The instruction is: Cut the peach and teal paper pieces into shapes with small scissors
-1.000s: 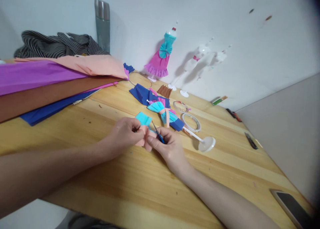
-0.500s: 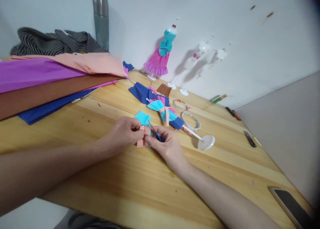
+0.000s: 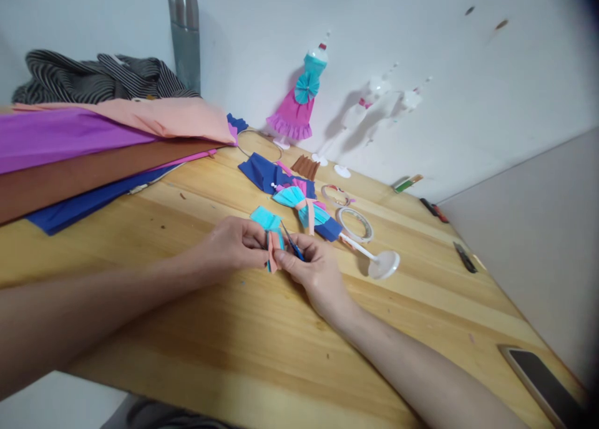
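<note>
A small folded piece of peach crepe paper (image 3: 273, 249), with turquoise showing behind it, is held upright between my two hands. My left hand (image 3: 241, 243) pinches its left side between thumb and fingers. On the other side, the thumb and forefinger of my right hand (image 3: 311, 264) grip it. Tucked in the right fingers is a pair of blue-handled scissors (image 3: 294, 247), the dark blade pointing up and left. A turquoise paper piece (image 3: 265, 217) lies just beyond the fingers. Farther off, a small mannequin stand (image 3: 384, 265) lies on its side, with a turquoise bow (image 3: 299, 204) on it.
Tape rolls (image 3: 354, 224) lie right of the bow. Crepe paper sheets (image 3: 93, 136) are stacked at left, near a bottle (image 3: 185, 42). A dressed mannequin (image 3: 299, 98) stands by the wall. A box cutter (image 3: 465, 257) and a phone (image 3: 538, 379) lie at right on the wooden table (image 3: 234, 354).
The peach paper has turned narrower to my view, its two sides now splayed apart at the top. My left fingers have shifted slightly on it; the right hand still keeps the scissors.
</note>
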Demonstrator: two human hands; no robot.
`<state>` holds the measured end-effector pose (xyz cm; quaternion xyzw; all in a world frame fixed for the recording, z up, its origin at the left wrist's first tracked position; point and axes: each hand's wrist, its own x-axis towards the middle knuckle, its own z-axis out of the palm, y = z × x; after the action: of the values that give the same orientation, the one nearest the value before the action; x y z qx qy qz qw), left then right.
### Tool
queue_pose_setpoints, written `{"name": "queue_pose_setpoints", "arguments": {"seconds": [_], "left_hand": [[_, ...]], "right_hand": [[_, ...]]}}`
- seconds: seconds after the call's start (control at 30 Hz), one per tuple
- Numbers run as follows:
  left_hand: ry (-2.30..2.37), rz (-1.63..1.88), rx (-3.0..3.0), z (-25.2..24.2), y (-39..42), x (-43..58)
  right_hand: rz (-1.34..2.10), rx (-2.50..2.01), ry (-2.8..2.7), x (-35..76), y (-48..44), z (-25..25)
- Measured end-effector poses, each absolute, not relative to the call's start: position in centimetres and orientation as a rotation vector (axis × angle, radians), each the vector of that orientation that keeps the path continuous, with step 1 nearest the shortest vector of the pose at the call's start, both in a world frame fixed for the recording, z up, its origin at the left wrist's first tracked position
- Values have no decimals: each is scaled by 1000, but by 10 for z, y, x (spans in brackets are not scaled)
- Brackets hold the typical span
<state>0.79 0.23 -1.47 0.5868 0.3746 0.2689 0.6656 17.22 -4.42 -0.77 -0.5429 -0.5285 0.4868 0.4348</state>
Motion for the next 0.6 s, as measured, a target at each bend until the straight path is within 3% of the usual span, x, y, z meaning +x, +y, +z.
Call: {"name": "queue_pose_setpoints", "arguments": {"seconds": [0.6], "left_hand": [[817,624,1372,-14,1,8]], "right_hand": [[1220,-1378,-1313,174,-44,-12]]}}
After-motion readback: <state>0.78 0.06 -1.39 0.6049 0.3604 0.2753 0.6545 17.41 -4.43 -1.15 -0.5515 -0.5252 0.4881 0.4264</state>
